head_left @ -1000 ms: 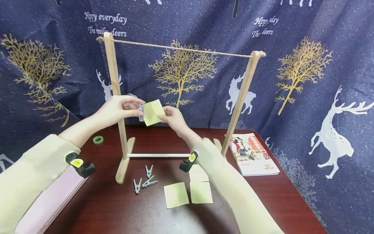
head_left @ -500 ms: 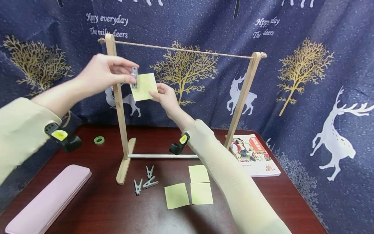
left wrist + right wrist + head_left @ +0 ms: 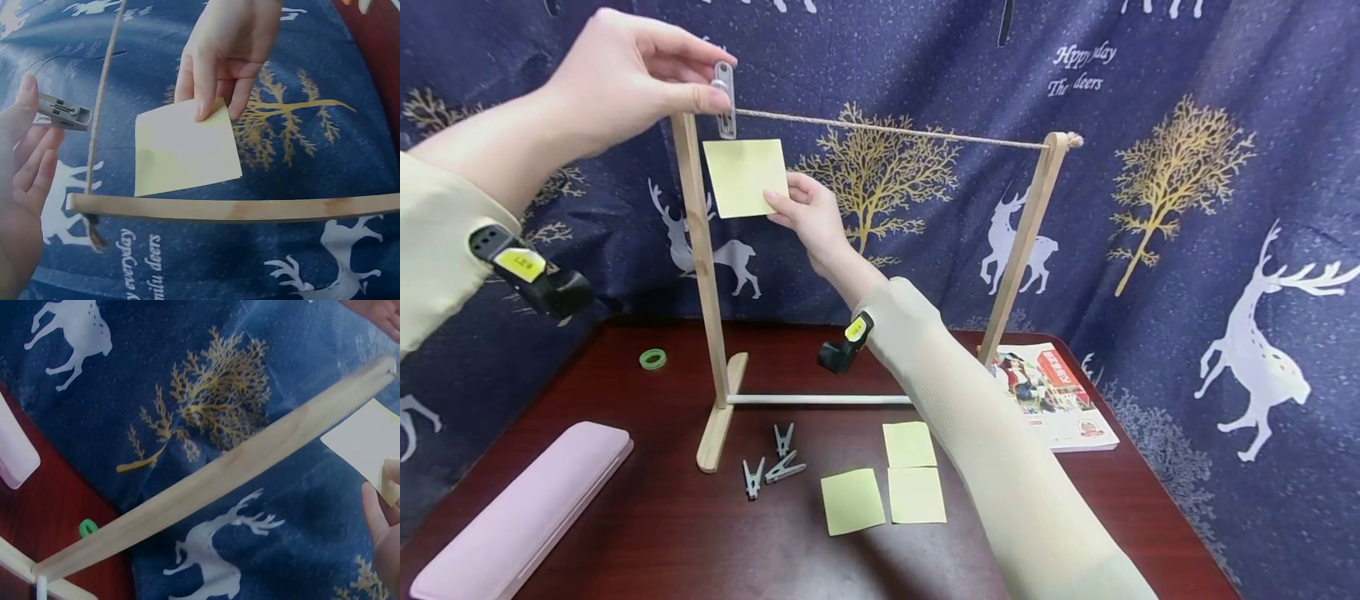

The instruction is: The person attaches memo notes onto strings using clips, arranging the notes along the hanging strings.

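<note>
My left hand [image 3: 632,79] pinches a grey clothespin [image 3: 725,100] between thumb and fingers, up at the left end of the rope [image 3: 865,127]. In the left wrist view the clothespin's tip [image 3: 78,117] lies right beside the rope. A yellow sticky note [image 3: 747,177] hangs just under the rope, close below the clothespin. Its lower right corner is pinched by my right hand [image 3: 812,217], thumb in front and fingers behind. The rope runs between two wooden posts; the left post [image 3: 700,242] stands behind the note's left side.
Three clothespins [image 3: 783,468] lie on the dark red table [image 3: 700,533], with three yellow notes [image 3: 853,502] to their right. A pink case [image 3: 523,508] lies at left, a green tape ring [image 3: 652,359] behind it. A book [image 3: 1056,396] lies by the right post [image 3: 1022,250].
Both hands have risen up and leftward, bringing the clothespin to the rope and the note just beneath it. The clothespin, earlier overlapping the note's left edge, now stands above it.
</note>
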### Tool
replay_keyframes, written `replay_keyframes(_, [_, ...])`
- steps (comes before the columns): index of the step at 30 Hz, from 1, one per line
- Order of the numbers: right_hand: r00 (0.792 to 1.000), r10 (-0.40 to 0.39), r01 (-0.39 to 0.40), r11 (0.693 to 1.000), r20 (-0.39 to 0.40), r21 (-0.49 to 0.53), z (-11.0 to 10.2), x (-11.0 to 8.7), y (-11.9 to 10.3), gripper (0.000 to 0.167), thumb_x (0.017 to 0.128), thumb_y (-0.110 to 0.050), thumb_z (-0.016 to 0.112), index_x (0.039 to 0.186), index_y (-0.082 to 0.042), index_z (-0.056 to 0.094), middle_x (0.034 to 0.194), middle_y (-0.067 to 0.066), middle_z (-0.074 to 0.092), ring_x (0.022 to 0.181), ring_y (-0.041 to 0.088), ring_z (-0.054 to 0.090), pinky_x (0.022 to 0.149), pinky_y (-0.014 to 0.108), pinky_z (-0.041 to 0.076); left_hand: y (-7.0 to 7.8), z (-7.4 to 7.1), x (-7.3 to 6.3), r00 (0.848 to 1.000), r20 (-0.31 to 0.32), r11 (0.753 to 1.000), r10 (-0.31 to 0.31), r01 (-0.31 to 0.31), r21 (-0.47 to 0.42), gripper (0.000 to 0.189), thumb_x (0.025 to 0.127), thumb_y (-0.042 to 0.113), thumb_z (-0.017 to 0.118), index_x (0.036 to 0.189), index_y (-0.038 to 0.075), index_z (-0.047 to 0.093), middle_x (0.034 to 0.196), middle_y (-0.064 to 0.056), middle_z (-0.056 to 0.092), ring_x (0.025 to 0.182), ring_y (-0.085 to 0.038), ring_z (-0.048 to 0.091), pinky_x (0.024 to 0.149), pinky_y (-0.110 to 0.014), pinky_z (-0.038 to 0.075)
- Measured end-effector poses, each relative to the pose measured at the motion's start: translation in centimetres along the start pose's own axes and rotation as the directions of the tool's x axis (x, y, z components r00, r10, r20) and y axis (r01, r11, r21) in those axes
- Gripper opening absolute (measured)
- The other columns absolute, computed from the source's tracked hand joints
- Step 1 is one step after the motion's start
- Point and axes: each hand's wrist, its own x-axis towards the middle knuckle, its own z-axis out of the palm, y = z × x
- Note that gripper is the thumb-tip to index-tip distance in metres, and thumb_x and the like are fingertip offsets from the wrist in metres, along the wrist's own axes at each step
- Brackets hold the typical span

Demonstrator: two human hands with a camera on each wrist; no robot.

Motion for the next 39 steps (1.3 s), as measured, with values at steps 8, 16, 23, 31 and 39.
replay_keyframes(8, [1.0, -0.01, 0.01, 0.999, -0.006, 0.031, 1.2, 0.0, -1.9, 0.031, 0.096, -0.001, 0.058, 0.125, 0.009, 0.056, 0.121, 0.028, 0.063, 0.095, 0.022, 0.066, 0.082, 0.025, 0.056, 0.1, -0.8, 1.6, 0.995, -0.044, 0.966, -0.09, 0.077, -0.245, 0.037, 0.089, 0.016, 0.071, 0.125, 0.018, 0.066, 0.102, 0.019, 0.064, 0.102, 0.002, 0.058, 0.105, -0.012, 0.037])
replay_keyframes(16, [1.0, 0.002, -0.001, 0.998, -0.016, 0.06, 1.3, 0.3, -2.3, 0.031, 0.097, -0.001, 0.057, 0.125, 0.01, 0.054, 0.124, 0.028, 0.061, 0.107, 0.031, 0.064, 0.082, 0.024, 0.055, 0.7, -0.7, 2.3, 0.98, -0.09, 0.959, -0.177, 0.151, -0.239, 0.031, 0.092, 0.021, 0.067, 0.123, 0.024, 0.065, 0.114, 0.014, 0.065, 0.11, 0.0, 0.055, 0.118, -0.023, 0.024])
replay_keyframes(23, [0.999, 0.035, -0.034, 0.998, -0.018, 0.059, 1.2, 0.2, -2.5, 0.031, 0.097, -0.002, 0.057, 0.125, 0.009, 0.056, 0.124, 0.026, 0.062, 0.107, 0.028, 0.065, 0.079, 0.021, 0.055, 1.1, 0.0, 2.4, 0.961, -0.139, 0.958, -0.241, 0.213, -0.191, 0.027, 0.092, 0.027, 0.068, 0.119, 0.024, 0.068, 0.109, 0.017, 0.066, 0.117, -0.004, 0.052, 0.12, -0.026, 0.02])
replay_keyframes(31, [0.999, 0.034, -0.033, 0.998, -0.018, 0.045, 1.2, 0.1, -2.6, 0.03, 0.097, -0.002, 0.058, 0.125, 0.008, 0.056, 0.124, 0.024, 0.063, 0.106, 0.027, 0.065, 0.08, 0.021, 0.055, 1.7, 0.2, 2.7, 0.923, -0.195, 0.919, -0.33, 0.267, -0.292, 0.011, 0.09, 0.026, 0.071, 0.1, 0.025, 0.074, 0.083, 0.024, 0.062, 0.098, 0.001, 0.054, 0.117, -0.024, 0.021])
replay_keyframes(39, [0.999, 0.04, -0.039, 0.998, -0.019, 0.048, 1.1, 0.0, -2.7, 0.03, 0.096, -0.002, 0.058, 0.124, 0.008, 0.056, 0.123, 0.024, 0.064, 0.104, 0.025, 0.066, 0.08, 0.022, 0.055, 2.2, 0.7, 2.6, 0.914, -0.216, 0.906, -0.344, 0.263, -0.332, 0.012, 0.088, 0.022, 0.073, 0.077, 0.028, 0.071, 0.077, 0.022, 0.064, 0.086, 0.0, 0.053, 0.098, -0.021, 0.035])
